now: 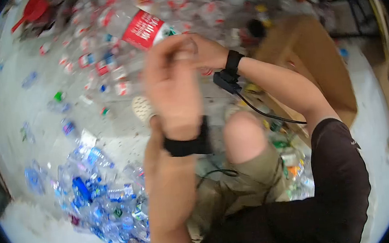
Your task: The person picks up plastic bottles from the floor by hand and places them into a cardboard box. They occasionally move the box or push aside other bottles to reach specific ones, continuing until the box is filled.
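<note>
A clear plastic bottle point(143, 28) with a red label and white lettering is held up just beyond my hands, tilted. My right hand point(209, 51) reaches in from the right and is closed at the bottle's near end; its fingertips are partly hidden behind my left hand. My left hand point(174, 83) is raised in front of it, smeared by motion. Its fingers look bent near the bottle's end, but their grip cannot be made out. Both wrists wear black bands, and a small black device point(227, 81) with a cable sits at my right wrist.
Many clear bottles with red labels point(103, 67) lie piled ahead. Blue-toned bottles point(112, 196) are heaped at my lower left. An open cardboard box point(325, 60) stands on the right. A red scoop-like object point(33, 12) lies at upper left. My bent knee point(245, 135) is below my hands.
</note>
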{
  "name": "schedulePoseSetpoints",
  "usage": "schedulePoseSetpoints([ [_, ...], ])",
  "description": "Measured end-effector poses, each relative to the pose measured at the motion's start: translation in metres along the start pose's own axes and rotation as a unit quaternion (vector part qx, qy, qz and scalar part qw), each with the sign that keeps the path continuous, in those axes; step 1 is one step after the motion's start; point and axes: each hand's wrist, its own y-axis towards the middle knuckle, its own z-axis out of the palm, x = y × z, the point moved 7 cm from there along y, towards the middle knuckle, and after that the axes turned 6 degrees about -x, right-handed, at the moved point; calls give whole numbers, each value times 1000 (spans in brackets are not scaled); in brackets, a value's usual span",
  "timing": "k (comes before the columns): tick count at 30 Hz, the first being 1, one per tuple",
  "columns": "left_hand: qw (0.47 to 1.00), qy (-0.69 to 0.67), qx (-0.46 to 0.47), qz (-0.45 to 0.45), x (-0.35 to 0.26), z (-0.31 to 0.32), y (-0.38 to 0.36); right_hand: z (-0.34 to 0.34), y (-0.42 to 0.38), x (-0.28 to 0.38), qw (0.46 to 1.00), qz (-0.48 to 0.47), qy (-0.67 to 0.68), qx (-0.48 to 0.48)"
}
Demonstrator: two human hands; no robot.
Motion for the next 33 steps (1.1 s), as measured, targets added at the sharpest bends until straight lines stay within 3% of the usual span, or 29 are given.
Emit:
schedulePoseSetpoints([
  [3,995,-61,28,80,-15,-4,-11,-73,-91,42,998,-13,-47,-44],
  [6,990,-57,77,103,-7,6,-19,-136,-181,18,989,50,27,-134],
  [8,991,-42,98,87,4,16,-25,-176,-239,3,974,35,102,-197],
  [12,990,7,127,59,16,41,-37,-228,-351,-73,904,167,152,-363],
  [13,990,14,133,45,21,46,-37,-235,-368,-100,902,170,154,-367],
  [15,989,12,145,36,28,53,-37,-250,-413,-169,865,275,47,-417],
  [16,986,17,161,25,34,56,-37,-251,-426,-200,863,279,50,-419],
  [18,983,28,183,1,44,65,-38,-254,-455,-268,831,373,-69,-407],
  [22,980,48,192,-18,54,79,-40,-254,-468,-326,784,475,-161,-367],
  [28,974,75,213,-30,64,96,-46,-241,-448,-375,753,517,-178,-366],
  [33,971,81,220,-54,73,101,-47,-238,-436,-359,750,528,-156,-367],
])
